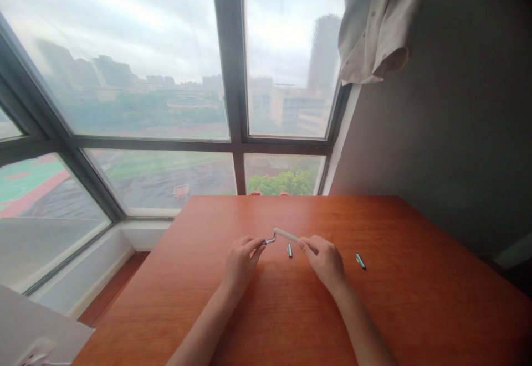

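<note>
Your left hand point(241, 261) pinches a small silver piece point(270, 240) between thumb and fingertips, its thin, bent end sticking out towards the middle. Your right hand point(326, 261) grips a pale rod point(286, 235) near its lower right end; the rod slants up to the left, out of your fingers. Your two hands are apart from each other, each closed on its own item, with the free ends of piece and rod meeting or nearly so between them; you cannot tell from here whether they touch. Both are held above the desk point(291, 321), forward of its middle.

On the desk just below the rod, between your hands, lies a small green-and-black bar point(290, 250), near your right fingertips. A second bar point(360, 261), similar in colour, lies to the right of your right hand, apart from it and tilted. The reddish-brown wood around them has a soft sheen.

Past the far edge, you face a window point(166, 78) with dark frames, showing a cloudy sky, hazy buildings, a bright green tree point(286, 182) and a sports court point(25, 180). A pale, buttoned garment point(378, 22) hangs at the upper right, before a shadowed wall point(436, 133).
</note>
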`<state>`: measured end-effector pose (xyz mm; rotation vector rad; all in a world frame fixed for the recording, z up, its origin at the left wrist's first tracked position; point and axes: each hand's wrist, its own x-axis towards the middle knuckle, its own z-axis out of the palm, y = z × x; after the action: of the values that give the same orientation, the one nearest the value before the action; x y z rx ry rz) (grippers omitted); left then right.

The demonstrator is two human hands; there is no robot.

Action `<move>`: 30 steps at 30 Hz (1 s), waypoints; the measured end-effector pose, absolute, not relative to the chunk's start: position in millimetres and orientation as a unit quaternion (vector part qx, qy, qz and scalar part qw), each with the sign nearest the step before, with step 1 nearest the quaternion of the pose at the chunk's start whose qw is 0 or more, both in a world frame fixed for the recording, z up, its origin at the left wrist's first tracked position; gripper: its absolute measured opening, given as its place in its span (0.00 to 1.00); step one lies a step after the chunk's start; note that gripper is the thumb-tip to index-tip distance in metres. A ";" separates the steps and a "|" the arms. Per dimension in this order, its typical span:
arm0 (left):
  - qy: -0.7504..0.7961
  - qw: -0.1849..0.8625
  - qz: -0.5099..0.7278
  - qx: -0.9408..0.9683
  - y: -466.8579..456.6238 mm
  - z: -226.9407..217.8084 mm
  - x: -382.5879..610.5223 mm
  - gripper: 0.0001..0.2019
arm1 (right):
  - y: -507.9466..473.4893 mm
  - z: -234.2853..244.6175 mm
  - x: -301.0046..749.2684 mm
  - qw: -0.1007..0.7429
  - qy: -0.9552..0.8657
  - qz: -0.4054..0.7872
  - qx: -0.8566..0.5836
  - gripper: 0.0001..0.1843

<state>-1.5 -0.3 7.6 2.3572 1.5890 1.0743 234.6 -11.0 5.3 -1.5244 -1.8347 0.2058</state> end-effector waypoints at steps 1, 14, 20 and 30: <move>0.520 0.050 0.352 0.776 -0.2 7.4 -1.5 0.08 | -10.9 5.0 234.7 0.367 -0.711 0.078 -0.595 0.21; 0.523 0.059 0.359 0.771 -0.9 8.0 -1.4 0.09 | -10.1 4.4 235.0 0.370 -0.711 0.074 -0.594 0.20; 0.523 0.058 0.352 0.774 -0.9 8.1 -1.8 0.10 | -9.7 4.3 235.9 0.368 -0.715 0.084 -0.589 0.21; 0.529 0.043 0.349 0.772 -0.7 6.5 -2.7 0.09 | -10.5 5.5 235.6 0.365 -0.715 0.087 -0.589 0.20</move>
<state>-2.7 -0.7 6.5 2.3614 1.6172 1.0674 235.6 -10.5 5.5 -1.5158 -1.8400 0.2245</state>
